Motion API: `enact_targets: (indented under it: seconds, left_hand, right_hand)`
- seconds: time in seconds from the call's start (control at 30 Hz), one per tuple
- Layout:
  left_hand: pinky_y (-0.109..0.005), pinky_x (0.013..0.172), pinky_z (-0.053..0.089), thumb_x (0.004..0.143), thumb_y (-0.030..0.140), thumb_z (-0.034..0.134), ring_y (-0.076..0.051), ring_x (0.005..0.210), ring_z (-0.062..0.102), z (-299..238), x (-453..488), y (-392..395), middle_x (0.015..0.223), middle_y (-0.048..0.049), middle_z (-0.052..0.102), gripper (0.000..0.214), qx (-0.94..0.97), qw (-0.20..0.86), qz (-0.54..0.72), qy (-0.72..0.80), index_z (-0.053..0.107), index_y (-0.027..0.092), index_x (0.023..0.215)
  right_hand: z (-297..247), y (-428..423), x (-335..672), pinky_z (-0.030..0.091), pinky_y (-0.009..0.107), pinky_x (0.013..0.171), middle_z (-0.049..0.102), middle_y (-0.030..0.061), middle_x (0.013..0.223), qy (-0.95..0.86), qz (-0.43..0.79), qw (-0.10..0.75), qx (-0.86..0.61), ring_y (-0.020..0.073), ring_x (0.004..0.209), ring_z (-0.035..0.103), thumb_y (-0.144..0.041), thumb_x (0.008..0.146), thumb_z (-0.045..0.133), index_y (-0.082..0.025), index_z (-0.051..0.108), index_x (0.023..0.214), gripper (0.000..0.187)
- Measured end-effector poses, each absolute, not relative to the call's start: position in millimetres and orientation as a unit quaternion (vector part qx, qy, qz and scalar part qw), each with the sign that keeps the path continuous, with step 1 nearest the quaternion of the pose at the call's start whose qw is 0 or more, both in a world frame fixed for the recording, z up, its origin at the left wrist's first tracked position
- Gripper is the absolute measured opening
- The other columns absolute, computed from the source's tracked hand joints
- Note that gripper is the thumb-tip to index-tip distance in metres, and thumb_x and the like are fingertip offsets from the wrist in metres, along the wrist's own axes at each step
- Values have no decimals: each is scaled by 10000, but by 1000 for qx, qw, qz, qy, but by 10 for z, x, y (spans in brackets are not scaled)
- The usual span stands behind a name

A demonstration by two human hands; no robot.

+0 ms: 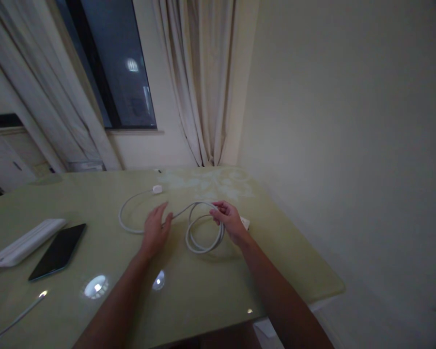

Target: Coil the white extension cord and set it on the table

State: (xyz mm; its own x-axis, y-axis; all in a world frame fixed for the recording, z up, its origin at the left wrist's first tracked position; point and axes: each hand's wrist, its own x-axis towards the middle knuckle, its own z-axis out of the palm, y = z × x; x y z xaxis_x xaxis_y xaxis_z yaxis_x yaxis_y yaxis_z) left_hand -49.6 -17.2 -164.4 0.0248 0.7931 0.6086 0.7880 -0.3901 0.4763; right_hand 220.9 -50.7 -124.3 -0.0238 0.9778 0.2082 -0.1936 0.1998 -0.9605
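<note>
A pale grey cable is wound into a few loops above the table. My right hand pinches the top right of the loops between thumb and fingers. My left hand is at the cable's run left of the loops, thumb and fingers apart, with the cable passing across it. Beyond that hand the cable curves over the tabletop to a white plug. Partly hidden behind my right hand lies a small white block; whether it joins the cable I cannot tell.
The greenish glossy table ends at a wall on the right. To the left lie a black tablet-like device and a long white power strip. Another thin cable lies near the front left. Curtains and a window stand behind.
</note>
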Motion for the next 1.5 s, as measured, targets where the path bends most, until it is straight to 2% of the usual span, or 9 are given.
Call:
enact_targets:
  seconds: [0.23,0.47,0.63,0.77,0.9,1.07,1.23,1.4,1.5]
  left_hand:
    - [-439,891,441,935,419,542,-290,897,601,-1711,-246,-121,942,-97,728,258,762,104,423,478,730,244,938]
    - [-347,797,478,932,450,561,-218,821,590,-1489,-429,-197,933,-62,681,284,629,156,587,486,674,209,1030]
    - [-333,808,478,879,438,637,-214,892,625,-1379,-542,-228,1003,-65,715,268,629,123,595,486,710,211,1001]
    - [-317,699,505,889,482,614,-194,759,655,-1394,-547,-235,970,-65,721,360,608,237,585,481,657,199,1108]
    - [-400,943,504,942,563,491,-254,1045,688,-1394,-481,-245,1136,-111,716,452,598,293,586,462,657,184,1124]
    - [-444,978,485,872,672,554,-282,1023,684,-1423,-381,-265,1123,-120,719,542,595,331,553,481,671,173,1048]
    - [-419,950,495,803,567,651,-276,1036,656,-1467,-321,-270,1115,-105,720,432,599,371,526,476,692,185,1001]
    - [-382,907,502,775,362,616,-206,970,638,-1525,-298,-242,1287,-106,637,535,577,380,560,458,567,215,1288]
    - [-354,837,505,776,337,580,-183,883,624,-1540,-288,-236,1171,-94,655,686,575,377,567,453,451,225,1440]
  right_hand:
    - [-1268,-509,2118,406,221,504,434,-120,477,-400,572,622,-354,57,397,349,-575,750,792,-214,595,871,428]
    - [-1247,-346,2386,417,206,513,517,-95,543,-279,502,747,-335,74,480,438,-385,678,844,-189,685,1020,425]
    - [-1086,-416,2618,542,245,739,719,-25,874,-243,516,781,-254,80,653,601,-307,716,808,-232,705,1116,420]
    - [-1018,-453,2799,551,292,839,719,30,1230,-255,471,800,-270,127,866,677,-392,826,696,-262,700,1166,364]
    - [-1040,-421,2868,538,304,820,642,51,1403,-283,449,794,-297,154,961,687,-470,865,590,-264,688,1211,414]
    - [-1079,-412,2667,490,285,761,708,73,1301,-393,420,734,-359,147,863,655,-485,872,632,-261,649,1324,504]
    - [-1108,-480,2431,480,297,744,781,78,1061,-535,412,644,-359,150,772,605,-526,920,621,-238,709,1281,471]
    - [-1189,-454,2347,451,259,645,741,26,759,-569,452,579,-370,122,634,537,-499,867,694,-189,748,1226,477]
    - [-1201,-448,2355,438,244,642,709,8,728,-575,466,557,-376,112,638,534,-483,857,710,-193,764,1201,453]
